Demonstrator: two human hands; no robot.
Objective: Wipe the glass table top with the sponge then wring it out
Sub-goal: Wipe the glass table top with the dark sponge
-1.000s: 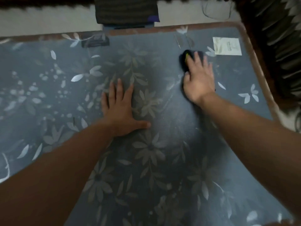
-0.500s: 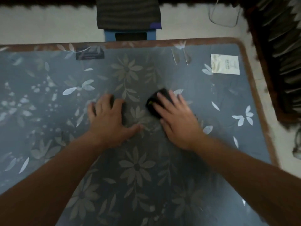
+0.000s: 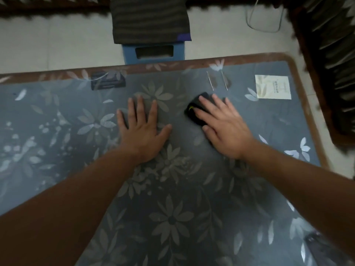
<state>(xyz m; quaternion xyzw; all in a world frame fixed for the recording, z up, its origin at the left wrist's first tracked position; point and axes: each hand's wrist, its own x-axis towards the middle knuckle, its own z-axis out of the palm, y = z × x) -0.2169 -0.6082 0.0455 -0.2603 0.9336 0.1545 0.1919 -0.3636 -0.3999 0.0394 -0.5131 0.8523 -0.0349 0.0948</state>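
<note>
right hand (image 3: 226, 127) presses sponge (image 3: 196, 110) beside left hand (image 3: 143, 127); packet (image 3: 272, 87) nearby.

Glass-topped bench (image 3: 192, 189), blue-grey floral pattern, brown border.
On it: dark sponge (image 3: 196, 112) with a yellow streak under the flat right hand (image 3: 224, 127); left hand (image 3: 143, 129) spread palm-down beside it; pale square paper (image 3: 272, 86) near the far right corner; dark flat object (image 3: 108, 81) at the far edge.

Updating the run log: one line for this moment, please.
phase: wiping | right hand: pressing dark sponge with yellow edge on floral glass table top | left hand: flat, bracing | wringing: not yet
</note>
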